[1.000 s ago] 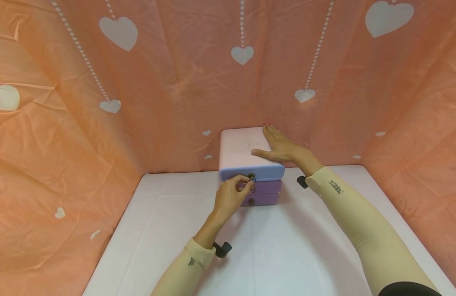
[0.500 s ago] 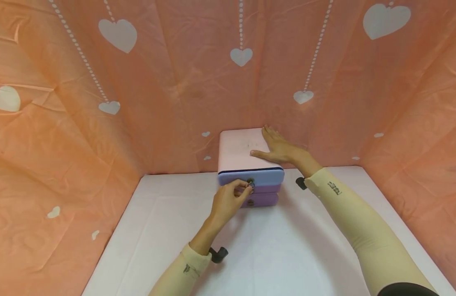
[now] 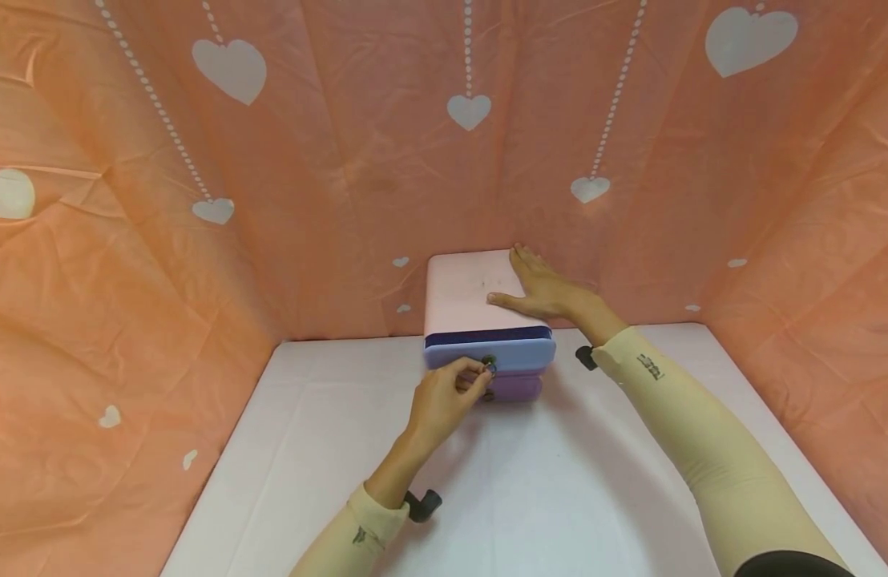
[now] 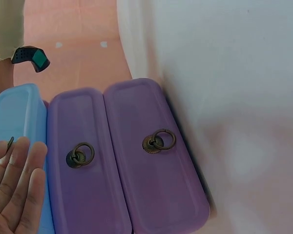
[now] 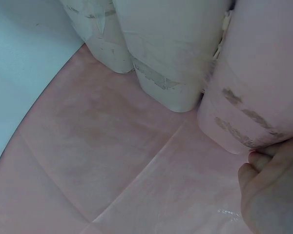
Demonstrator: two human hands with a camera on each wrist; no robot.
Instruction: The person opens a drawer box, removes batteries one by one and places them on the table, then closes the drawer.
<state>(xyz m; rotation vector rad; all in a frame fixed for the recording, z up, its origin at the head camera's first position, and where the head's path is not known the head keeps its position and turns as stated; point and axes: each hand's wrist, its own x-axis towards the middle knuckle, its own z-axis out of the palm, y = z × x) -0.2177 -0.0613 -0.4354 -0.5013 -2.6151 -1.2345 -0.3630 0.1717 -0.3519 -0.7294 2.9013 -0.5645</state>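
**Item: 3-drawer desktop cabinet, top drawer part-open**

Setting: peach-orange cloth backdrop w/ white hearts and dotted strings, wrapping far, left and right sides; white tabletop below.

Cabinet: small pink drawer unit at far centre of table, back against backdrop. Top drawer, blue front, stands proud of the pink body; dark gap shows behind its front. Two purple drawers below: middle drawer and bottom drawer, each w/ a brass ring pull, both flush in the left wrist view.

Left hand: near side of cabinet, thumb and fingers pinched together on the top drawer's ring handle.

Right hand: laid flat on cabinet top, right-hand part, fingers straight and pointing far, thumb spread toward the left. Right wrist view shows only fingertips against pink surface.

Both forearms in cream sleeves; black wrist mount under left forearm.
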